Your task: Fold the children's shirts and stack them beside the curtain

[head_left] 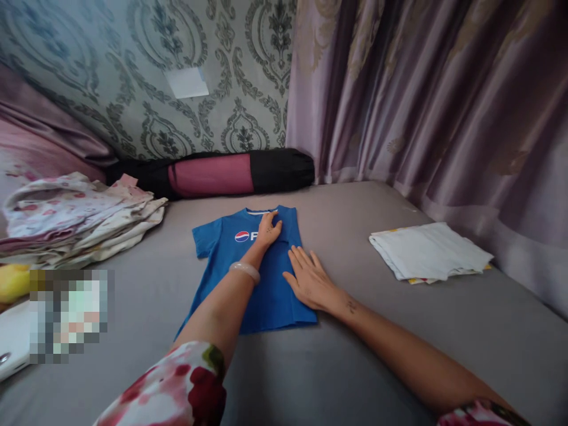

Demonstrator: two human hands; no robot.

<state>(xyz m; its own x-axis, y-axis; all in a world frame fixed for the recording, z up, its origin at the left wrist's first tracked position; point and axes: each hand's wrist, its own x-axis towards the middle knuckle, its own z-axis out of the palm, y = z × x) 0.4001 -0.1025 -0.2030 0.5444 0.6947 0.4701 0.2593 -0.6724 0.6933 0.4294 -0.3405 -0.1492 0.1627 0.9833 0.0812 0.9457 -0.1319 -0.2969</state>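
A blue T-shirt point(222, 272) with a round red, white and blue logo lies on the grey bed sheet. Its left sleeve sticks out, while the right side is turned inward and makes a straight edge. My left hand point(269, 229), with a pale bangle at the wrist, rests on the upper right of the shirt near the collar, fingers stretched and thumb apart. It covers part of the printed lettering. My right hand point(310, 278) lies flat with fingers spread along the shirt's right edge, partly on the cloth.
A folded white cloth point(430, 251) lies at right. To the left are a pile of patterned clothes point(89, 219), a yellow object point(13, 283) and a white item point(18, 337) beside a blurred patch. A black and pink bolster point(213, 174) lies against the wall; a purple curtain point(377, 89) hangs at right.
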